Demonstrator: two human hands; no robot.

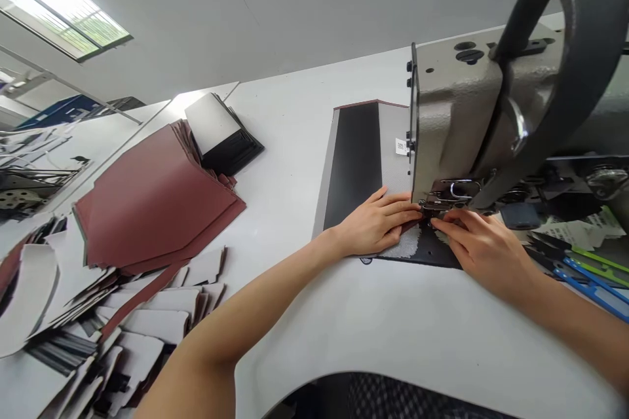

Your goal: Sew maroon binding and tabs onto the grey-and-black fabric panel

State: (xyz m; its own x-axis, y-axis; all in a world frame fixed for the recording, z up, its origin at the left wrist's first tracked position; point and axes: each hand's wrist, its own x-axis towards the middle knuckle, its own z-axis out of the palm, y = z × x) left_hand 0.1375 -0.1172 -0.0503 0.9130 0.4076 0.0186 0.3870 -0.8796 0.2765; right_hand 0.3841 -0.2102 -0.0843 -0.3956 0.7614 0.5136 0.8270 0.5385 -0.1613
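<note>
The left hand (pixel 376 224) lay flat and open on a black-and-grey panel (pixel 354 163), its fingers spread and their tips reaching almost to the steel presser foot (pixel 449 193) of a sewing machine. The right hand (pixel 484 254) came in from the other side with its fingertips (pixel 445 226) curled down at the foot; whether they pinched the material could not be told.

The panel lay under and beyond the hands, its long axis running away from the person, past the left side of the grey machine head (pixel 457 111), to a maroon far edge. The left hand was the nearer to its main length, while the right stayed at its near corner.

On the white table (pixel 304 334) to the left lay a stack of maroon pieces (pixel 157 200), a black-and-white stack (pixel 219 131) and scattered white-backed cut pieces (pixel 152 314). Green- and blue-handled snips (pixel 584 278) lay to the right.
</note>
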